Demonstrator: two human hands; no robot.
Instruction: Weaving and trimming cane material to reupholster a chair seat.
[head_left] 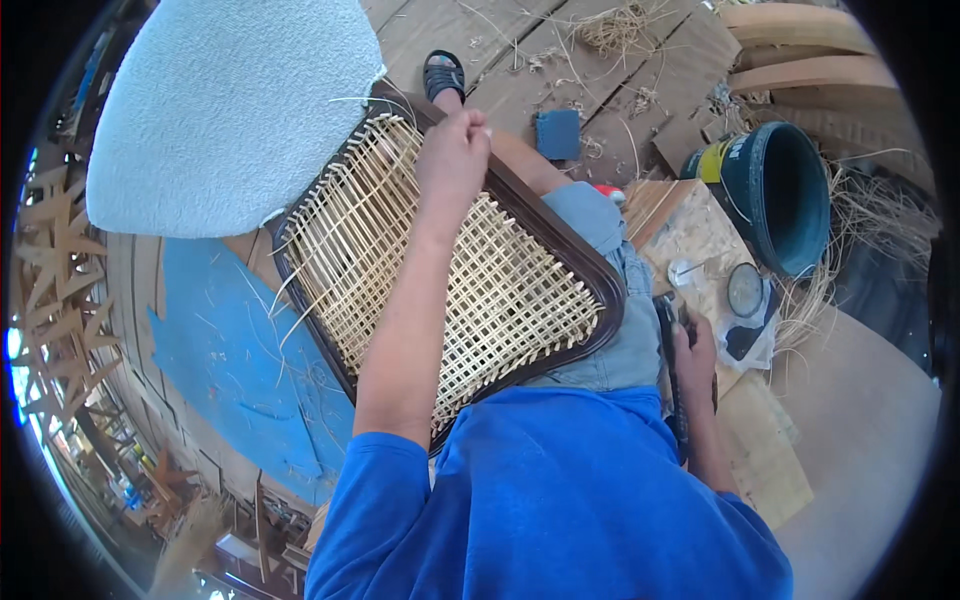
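Observation:
A dark brown chair seat frame [565,247] lies tilted across my lap, with pale woven cane [500,280] filling its opening. The weave is a close lattice at the near end, while the far left part has mostly strands running one way. My left hand [455,160] is closed above the far right rail; what its fingers pinch, if anything, is too small to make out. Loose strand ends stick out over the left rail. Low beside my right thigh, my right hand [693,360] is closed around something dark that I cannot make out.
A light blue textured cushion [240,120] adjoins the frame at the far left. A blue sheet [230,350] covers floor on the left. At right are a dark bucket [800,200], a wooden board [690,235] with a round lid [745,290], and loose cane strands [890,215].

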